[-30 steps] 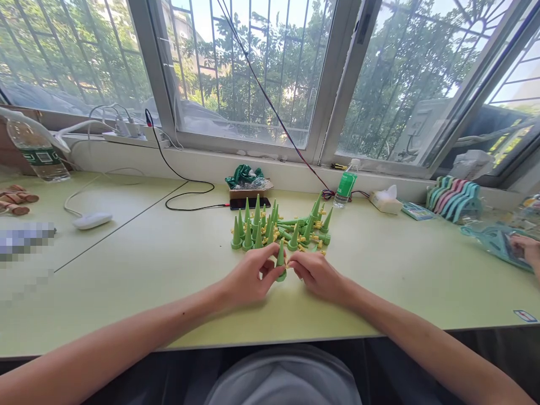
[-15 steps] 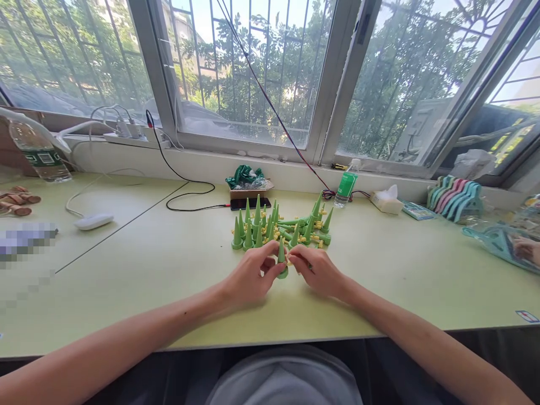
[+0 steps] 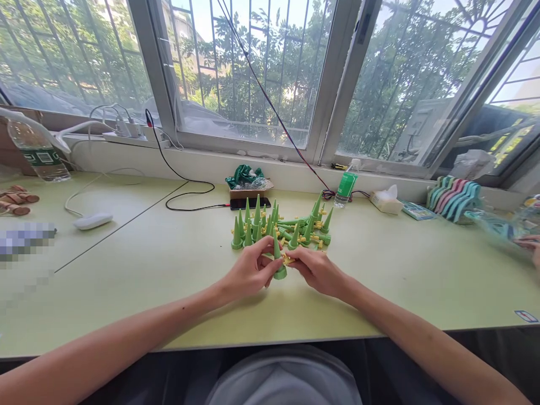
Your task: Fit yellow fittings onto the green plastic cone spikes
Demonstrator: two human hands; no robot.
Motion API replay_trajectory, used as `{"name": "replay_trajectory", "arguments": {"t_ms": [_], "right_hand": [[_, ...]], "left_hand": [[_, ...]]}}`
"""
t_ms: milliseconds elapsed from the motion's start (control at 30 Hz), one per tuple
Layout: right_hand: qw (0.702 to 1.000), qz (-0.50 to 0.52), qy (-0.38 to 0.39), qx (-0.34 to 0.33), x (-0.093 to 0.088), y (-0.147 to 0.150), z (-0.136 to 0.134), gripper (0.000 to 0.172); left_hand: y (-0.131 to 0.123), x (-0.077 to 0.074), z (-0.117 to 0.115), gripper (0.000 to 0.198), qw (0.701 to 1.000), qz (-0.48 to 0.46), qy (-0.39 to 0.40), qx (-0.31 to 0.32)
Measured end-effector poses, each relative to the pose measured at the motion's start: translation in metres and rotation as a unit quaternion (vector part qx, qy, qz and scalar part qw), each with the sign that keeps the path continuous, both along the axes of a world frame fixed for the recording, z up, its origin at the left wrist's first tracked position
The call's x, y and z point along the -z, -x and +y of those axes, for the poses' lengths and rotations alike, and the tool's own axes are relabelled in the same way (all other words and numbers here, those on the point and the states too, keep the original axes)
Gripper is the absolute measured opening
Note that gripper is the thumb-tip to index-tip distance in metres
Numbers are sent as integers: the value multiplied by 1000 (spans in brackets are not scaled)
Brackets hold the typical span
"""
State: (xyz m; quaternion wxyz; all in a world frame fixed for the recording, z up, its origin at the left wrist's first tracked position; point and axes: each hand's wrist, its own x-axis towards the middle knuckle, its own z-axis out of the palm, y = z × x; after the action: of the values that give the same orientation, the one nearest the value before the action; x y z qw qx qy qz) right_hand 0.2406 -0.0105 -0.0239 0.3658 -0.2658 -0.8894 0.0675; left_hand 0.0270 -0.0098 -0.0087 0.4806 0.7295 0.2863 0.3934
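My left hand [image 3: 252, 265] grips a green cone-shaped piece [image 3: 277, 247], its tip pointing up and its round base low, just above the table or touching it. Pinched at the side of that cone is a small yellow part [image 3: 287, 259], between the fingertips of my right hand [image 3: 317, 270]. Just beyond both hands, several green cones [image 3: 257, 214] with yellow parts stand in a cluster. Others lie on their sides at the cluster's right [image 3: 324, 238].
Behind the cones are a phone [image 3: 250, 203] and an open box [image 3: 244, 193]. A bottle [image 3: 346, 183], tissue pack [image 3: 386, 200] and coloured hangers [image 3: 453, 197] stand right. A white mouse [image 3: 93, 221] lies left. Another person's hand [image 3: 531, 243] is at the right edge.
The held cone has moved slightly left and tilted, and the yellow part at its side now shows more clearly. At the far right, the other person's hand and the teal hanger have moved.
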Motion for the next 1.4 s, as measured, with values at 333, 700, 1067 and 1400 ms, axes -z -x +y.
{"name": "replay_trajectory", "arguments": {"t_ms": [333, 700, 1067, 1400], "right_hand": [[998, -22, 61, 14, 1, 3, -2, 21], [990, 11, 141, 27, -1, 10, -5, 37], [983, 64, 155, 71, -7, 11, -4, 33], [995, 57, 72, 40, -6, 2, -2, 16]], "left_hand": [[2, 3, 1, 15, 976, 117, -176, -49], [3, 10, 3, 11, 947, 121, -289, -69], [1, 1, 3, 14, 987, 60, -140, -54], [-2, -6, 3, 27, 999, -36, 2, -15]]}}
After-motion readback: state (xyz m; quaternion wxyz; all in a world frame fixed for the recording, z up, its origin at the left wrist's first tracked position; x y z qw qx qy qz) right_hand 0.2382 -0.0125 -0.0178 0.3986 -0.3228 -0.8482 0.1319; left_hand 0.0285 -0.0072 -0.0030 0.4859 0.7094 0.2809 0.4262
